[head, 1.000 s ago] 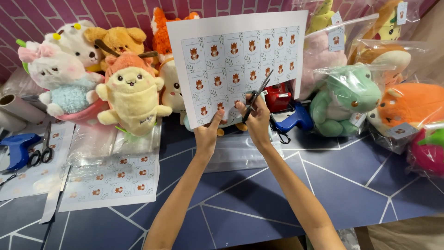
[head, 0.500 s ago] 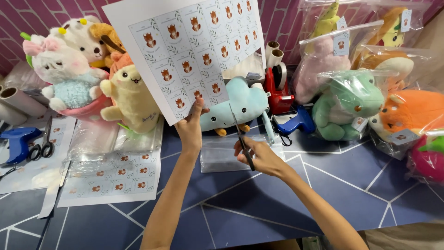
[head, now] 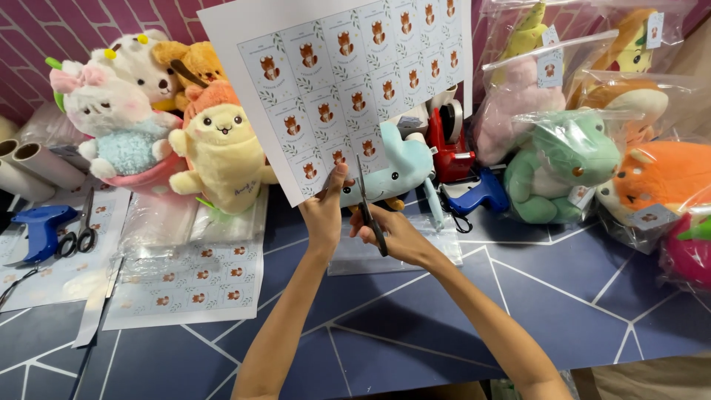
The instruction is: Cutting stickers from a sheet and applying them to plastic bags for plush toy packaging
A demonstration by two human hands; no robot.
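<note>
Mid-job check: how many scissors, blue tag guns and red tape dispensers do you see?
Scissors: 2, one in the right hand, one lying at left
Blue tag guns: 2
Red tape dispenser: 1
Total: 5

White label sheet (head: 348, 81), bagged plushes (head: 570, 163)

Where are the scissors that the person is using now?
In the head view, centre: the scissors are in the right hand, blades pointing up at the sticker sheet's lower edge, beside the left hand.
</note>
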